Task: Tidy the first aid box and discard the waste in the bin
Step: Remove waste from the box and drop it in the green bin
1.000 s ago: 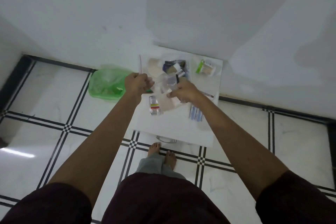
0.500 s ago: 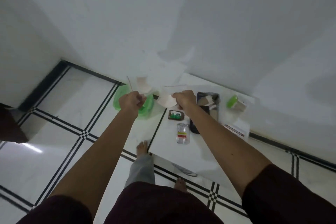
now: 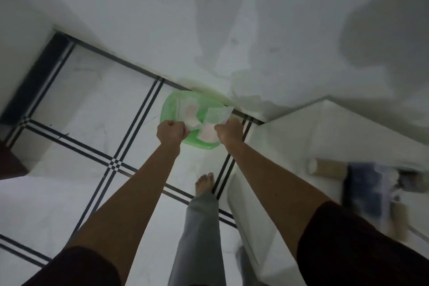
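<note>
A green bin [image 3: 169,109] stands on the floor against the wall. Both my hands hover over its near rim. My left hand [image 3: 171,132] is closed around pale wrapper waste [image 3: 191,112] with a thin stick poking up. My right hand [image 3: 228,131] grips a clear plastic wrapper [image 3: 219,115] and pinkish paper scraps [image 3: 206,133]. The first aid box [image 3: 364,190], dark blue and blurred, sits on the low white table [image 3: 290,146] at the right, well away from both hands.
A tan roll [image 3: 325,167] lies on the table beside the box. My bare foot [image 3: 204,182] and grey trouser leg stand between the bin and the table. White tiled floor with black lines stretches to the left; a dark object sits at the far left edge.
I have turned left from the table. Both hands, still holding the waste, moved from above the table to over the green bin.
</note>
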The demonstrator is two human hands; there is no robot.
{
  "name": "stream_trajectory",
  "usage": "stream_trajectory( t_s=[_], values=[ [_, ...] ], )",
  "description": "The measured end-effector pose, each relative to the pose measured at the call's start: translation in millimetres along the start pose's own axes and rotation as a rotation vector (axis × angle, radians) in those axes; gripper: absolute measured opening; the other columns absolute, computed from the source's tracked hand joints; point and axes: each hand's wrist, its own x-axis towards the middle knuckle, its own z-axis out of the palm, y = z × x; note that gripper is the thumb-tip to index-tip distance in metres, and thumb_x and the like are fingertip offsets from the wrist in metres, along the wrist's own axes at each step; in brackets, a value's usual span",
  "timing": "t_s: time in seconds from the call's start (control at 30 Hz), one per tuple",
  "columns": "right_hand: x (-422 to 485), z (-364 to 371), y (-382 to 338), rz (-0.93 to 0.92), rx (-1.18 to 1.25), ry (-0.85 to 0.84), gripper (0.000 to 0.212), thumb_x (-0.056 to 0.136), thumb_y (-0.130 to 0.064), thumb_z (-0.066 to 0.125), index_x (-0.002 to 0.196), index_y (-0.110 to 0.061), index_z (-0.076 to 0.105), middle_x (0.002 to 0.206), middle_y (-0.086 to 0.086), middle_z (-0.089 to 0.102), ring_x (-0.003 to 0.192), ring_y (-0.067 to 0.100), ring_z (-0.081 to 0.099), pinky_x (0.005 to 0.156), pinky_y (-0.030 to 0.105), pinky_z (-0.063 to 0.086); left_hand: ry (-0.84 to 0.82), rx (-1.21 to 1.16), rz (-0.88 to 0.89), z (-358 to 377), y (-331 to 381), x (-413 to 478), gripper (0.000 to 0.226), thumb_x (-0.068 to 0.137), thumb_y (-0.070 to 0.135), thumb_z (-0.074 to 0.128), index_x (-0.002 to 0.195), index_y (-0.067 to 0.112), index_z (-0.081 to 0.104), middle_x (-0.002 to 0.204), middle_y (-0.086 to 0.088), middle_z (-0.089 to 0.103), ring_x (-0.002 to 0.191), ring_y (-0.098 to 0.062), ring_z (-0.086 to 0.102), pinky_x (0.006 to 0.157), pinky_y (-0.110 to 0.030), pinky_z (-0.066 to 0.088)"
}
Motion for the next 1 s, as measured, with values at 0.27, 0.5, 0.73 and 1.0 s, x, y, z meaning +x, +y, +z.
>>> stream_trajectory(
  t_s=[0.27,0.5,0.73,1.0],
  values=[
    [96,95,21,0.086,-0.1,-0.089,0.044,0.084,-0.019,0.069,0.118,0.006,0.058,0.12,0.021,0.064,0.111,0.034,0.061,0.087,0.034,0.051,-0.015,0.222,0.013,20,-33,122,0.026,0.079,0.007,0.059,0.103,-0.002,0.063,0.096,-0.024,0.07,0.072,-0.034,0.069,0.076,-0.043,0.061],
    [85,95,40,-0.093,-0.326,-0.037,0.028,0.091,-0.015,0.049,0.114,0.001,0.055,0.112,0.019,0.062,0.102,0.035,0.06,0.072,0.032,0.044,-0.138,0.752,0.443,14,-49,106,0.033,0.089,0.013,0.054,0.12,0.002,0.057,0.122,-0.018,0.064,0.113,-0.034,0.06,0.096,-0.039,0.047],
    [15,10,37,-0.514,-0.461,0.064,0.029,0.094,-0.013,0.045,0.116,0.002,0.053,0.115,0.021,0.059,0.11,0.036,0.053,0.091,0.041,0.043,-0.247,0.876,0.819,25,0,1,0.036,0.094,0.017,0.048,0.127,0.005,0.054,0.131,-0.015,0.059,0.121,-0.03,0.055,0.101,-0.039,0.044],
    [-118,-155,39,-0.764,-0.418,0.31,0.03,0.094,-0.013,0.046,0.12,0.0,0.054,0.121,0.017,0.06,0.116,0.033,0.051,0.097,0.038,0.04,-0.228,0.872,1.224,35,36,-200,0.032,0.091,0.012,0.047,0.121,0.002,0.055,0.12,-0.02,0.062,0.108,-0.037,0.058,0.09,-0.045,0.049]
  ],
)
